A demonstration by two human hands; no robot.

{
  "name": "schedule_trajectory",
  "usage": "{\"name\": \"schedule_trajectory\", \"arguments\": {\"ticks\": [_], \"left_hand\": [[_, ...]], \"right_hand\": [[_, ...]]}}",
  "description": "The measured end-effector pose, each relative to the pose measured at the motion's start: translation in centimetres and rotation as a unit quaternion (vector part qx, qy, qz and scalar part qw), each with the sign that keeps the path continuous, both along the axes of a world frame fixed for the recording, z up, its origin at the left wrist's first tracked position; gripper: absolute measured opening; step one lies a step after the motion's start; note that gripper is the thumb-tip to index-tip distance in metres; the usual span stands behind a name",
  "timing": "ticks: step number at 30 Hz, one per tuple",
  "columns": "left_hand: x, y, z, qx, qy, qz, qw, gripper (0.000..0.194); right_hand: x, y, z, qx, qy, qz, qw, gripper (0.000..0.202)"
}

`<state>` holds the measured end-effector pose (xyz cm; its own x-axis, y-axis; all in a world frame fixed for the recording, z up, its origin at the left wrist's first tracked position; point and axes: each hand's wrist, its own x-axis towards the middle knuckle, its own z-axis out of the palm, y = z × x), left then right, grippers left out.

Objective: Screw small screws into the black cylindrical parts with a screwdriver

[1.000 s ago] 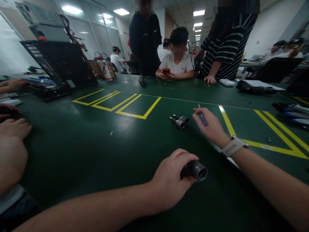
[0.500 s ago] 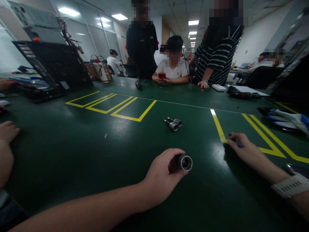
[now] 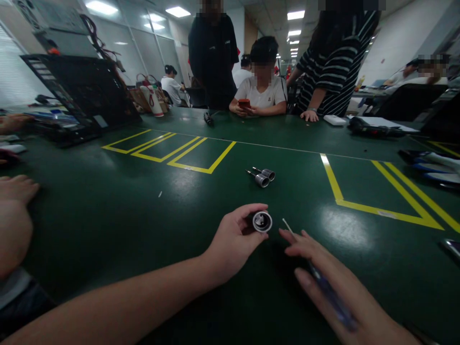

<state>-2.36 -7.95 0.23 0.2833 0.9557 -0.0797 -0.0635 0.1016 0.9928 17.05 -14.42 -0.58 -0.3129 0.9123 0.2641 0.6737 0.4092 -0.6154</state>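
My left hand [image 3: 233,239] is closed around a hollow metal cylinder [image 3: 262,222], its round open end turned toward me. Inside the opening sit small shiny parts that I cannot make out. Just to the right, my right hand [image 3: 323,268] holds a slim screwdriver [image 3: 332,299] with a dark blue handle. Its thin pale tip sticks out past the fingers, close to the cylinder but apart from it. Beyond my hands, two cup-shaped metal pieces [image 3: 263,179] with thin stems lie side by side on the green table [image 3: 161,230].
Yellow tape outlines [image 3: 212,167] mark the table on both sides. Another person's hand [image 3: 19,189] rests at the left edge. A black panel [image 3: 86,91] leans at the back left. Several people are at the far side, one holding a red phone [image 3: 244,103]. Blue-and-white items [image 3: 434,167] lie at right.
My right hand has come in from the right with the screwdriver, its tip now near the cylinder. My left hand has shifted slightly up and left, with the cylinder's opening turned more toward me.
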Motion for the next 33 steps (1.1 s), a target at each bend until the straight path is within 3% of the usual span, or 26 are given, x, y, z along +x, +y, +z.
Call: {"name": "schedule_trajectory", "arguments": {"ticks": [4, 9, 16, 22, 25, 29, 33], "left_hand": [[0.0, -0.3, 0.8, -0.043, -0.013, 0.008, 0.999, 0.047], [-0.1, -1.0, 1.7, -0.112, -0.042, 0.002, 0.993, 0.050], [-0.2, -1.4, 1.5, -0.139, -0.059, -0.013, 0.988, 0.047], [-0.1, -1.5, 1.4, -0.130, -0.036, -0.020, 0.991, 0.046], [-0.1, -1.5, 1.2, -0.118, -0.017, -0.035, 0.992, 0.046], [-0.1, -1.6, 1.1, -0.116, -0.008, -0.044, 0.992, 0.046], [0.0, -1.7, 1.2, -0.121, -0.020, -0.039, 0.992, 0.046]], "right_hand": [[1.7, 0.5, 0.6, -0.047, 0.157, -0.124, 0.979, 0.034], [2.3, 1.1, -0.1, -0.138, 0.271, -0.185, 0.934, 0.046], [1.7, 1.4, 0.5, -0.158, 0.198, -0.177, 0.951, 0.049], [0.7, 0.9, 2.1, -0.064, 0.085, -0.103, 0.989, 0.044], [0.5, 1.6, 2.3, -0.096, 0.079, -0.113, 0.986, 0.045], [1.3, 3.3, 1.8, -0.220, 0.212, -0.189, 0.933, 0.044], [1.9, 3.2, 1.4, -0.233, 0.415, -0.193, 0.858, 0.036]]}}
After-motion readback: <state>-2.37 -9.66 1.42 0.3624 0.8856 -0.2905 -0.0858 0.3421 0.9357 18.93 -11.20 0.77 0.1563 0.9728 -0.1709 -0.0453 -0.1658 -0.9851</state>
